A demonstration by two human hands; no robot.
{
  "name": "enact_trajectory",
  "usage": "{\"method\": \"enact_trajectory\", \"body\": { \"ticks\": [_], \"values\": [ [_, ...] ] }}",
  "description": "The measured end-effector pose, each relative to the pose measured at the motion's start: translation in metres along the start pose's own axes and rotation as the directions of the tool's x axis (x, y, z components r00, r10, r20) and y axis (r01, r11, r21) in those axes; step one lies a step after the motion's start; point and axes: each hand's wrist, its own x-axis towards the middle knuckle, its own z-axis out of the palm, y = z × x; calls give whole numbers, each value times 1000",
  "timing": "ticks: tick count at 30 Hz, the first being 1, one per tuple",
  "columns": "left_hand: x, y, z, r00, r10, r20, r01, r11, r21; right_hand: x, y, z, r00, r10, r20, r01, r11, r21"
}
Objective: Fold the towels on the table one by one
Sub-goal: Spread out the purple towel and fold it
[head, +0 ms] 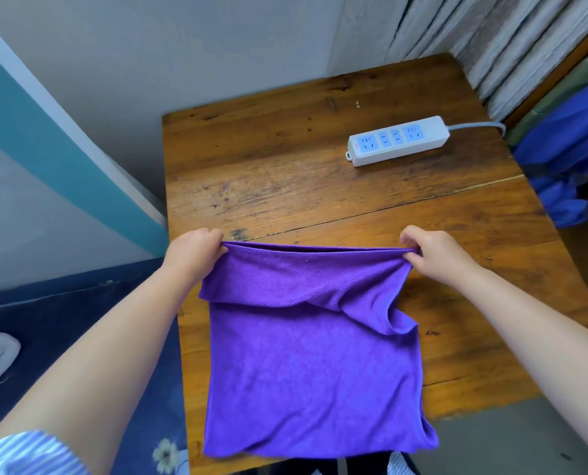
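A purple towel lies on the near half of the wooden table, its near edge hanging slightly over the front. My left hand pinches the towel's far left corner and my right hand pinches the far right corner. Both corners are lifted a little above the table, so the far edge is stretched taut between my hands. A flap of cloth sags below that edge, over the flat lower part.
A white power strip with blue sockets lies at the table's far right, its grey cable running off the right edge. Blue cloth hangs beside the table on the right. A wall stands behind, a dark blue bed cover to the left.
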Motion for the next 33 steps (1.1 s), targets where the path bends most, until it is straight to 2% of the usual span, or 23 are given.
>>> {"method": "enact_trajectory", "body": {
  "ticks": [4,8,14,16,19,22,25,26,28,29,30,31,32,33],
  "values": [
    [-6,2,-5,999,42,14,-42,999,-20,2,-4,-2,997,73,20,-71,996,-61],
    [-11,-1,-20,987,117,113,-135,978,161,2,-14,-14,983,175,61,-168,979,-112],
    [-28,-10,-68,983,159,89,-175,957,233,-15,-36,-55,979,202,35,-196,973,-125],
    [-34,-11,-91,990,142,25,-144,961,236,-21,-48,-75,983,186,-1,-184,972,-143],
    [-42,-11,-132,987,74,-142,-46,980,194,-23,-70,-110,987,137,-88,-148,980,-135],
    [-52,-13,-181,942,-16,-336,30,999,35,-25,-99,-152,974,61,-220,-91,988,-127],
    [-67,-16,-221,881,-125,-456,97,992,-86,-33,-121,-186,953,4,-304,-38,993,-107],
    [-74,-19,-230,854,-151,-497,116,988,-101,-36,-123,-195,943,10,-333,-34,997,-67],
    [-92,-27,-245,745,-182,-641,129,983,-128,-42,-125,-216,896,13,-444,-6,1000,19],
    [-100,-29,-248,695,-194,-693,121,981,-153,-46,-126,-223,856,-4,-517,41,997,60],
    [-106,-29,-252,671,-219,-708,129,975,-180,-51,-131,-228,799,-21,-601,111,987,112],
    [-110,-28,-258,674,-248,-696,158,968,-192,-55,-138,-232,736,-37,-676,188,971,151],
    [-111,-26,-262,717,-261,-646,190,965,-178,-57,-144,-234,698,-58,-714,239,959,156],
    [-109,-24,-264,765,-260,-589,205,966,-160,-58,-149,-234,702,-89,-707,247,961,125]
  ]
}}
